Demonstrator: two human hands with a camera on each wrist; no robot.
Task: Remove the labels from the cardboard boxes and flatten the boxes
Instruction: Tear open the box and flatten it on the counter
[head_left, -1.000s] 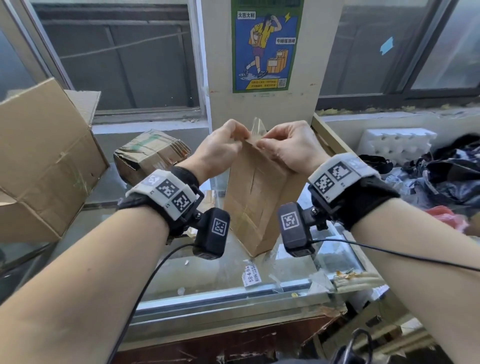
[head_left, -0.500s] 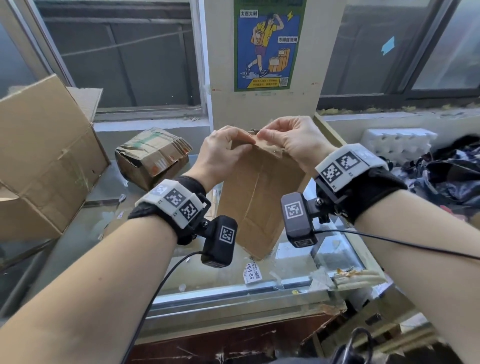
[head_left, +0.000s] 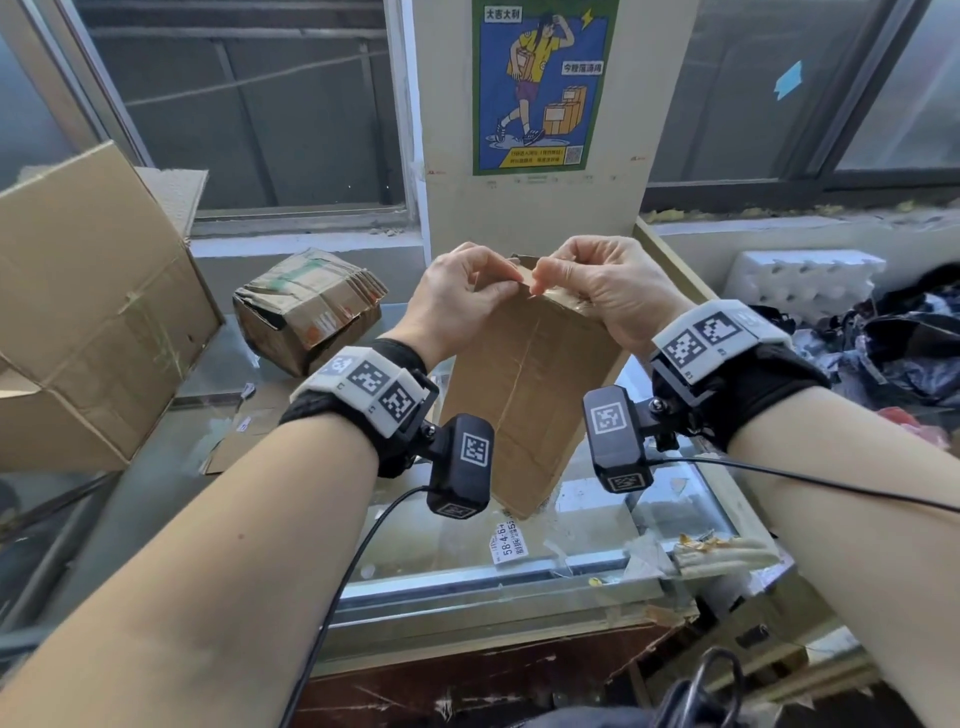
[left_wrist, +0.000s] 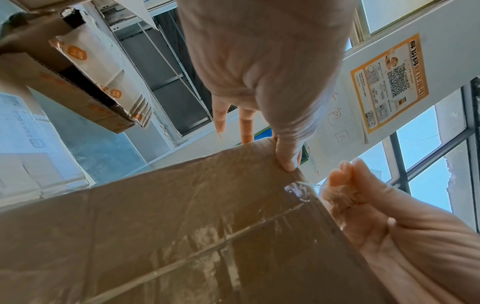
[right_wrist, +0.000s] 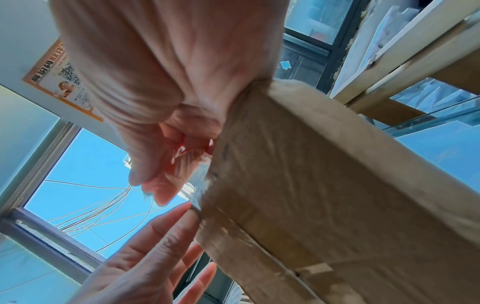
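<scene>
A brown cardboard box (head_left: 524, 395) hangs in the air above the glass counter, held by its top edge. My left hand (head_left: 498, 280) pinches that edge near the corner, with its thumb (left_wrist: 285, 160) on the near face of the box (left_wrist: 182, 236) and fingers behind. My right hand (head_left: 545, 275) is just to its right and pinches a strip of clear tape (left_wrist: 309, 185) at the corner. In the right wrist view the tape (right_wrist: 197, 185) lifts off the box (right_wrist: 324, 195) between the right hand's fingers (right_wrist: 166, 185).
The glass counter (head_left: 415, 561) carries a peeled label (head_left: 506, 543), a crushed box (head_left: 306, 306) and a large open box (head_left: 78, 312) at the left. White foam (head_left: 800, 280) and dark clothes (head_left: 909, 338) lie at the right. A pillar with a poster (head_left: 540, 88) stands behind.
Both hands stayed together at the box's top edge while the box tilted slightly. The clear tape tab that stood up between the hands a second ago no longer sticks up.
</scene>
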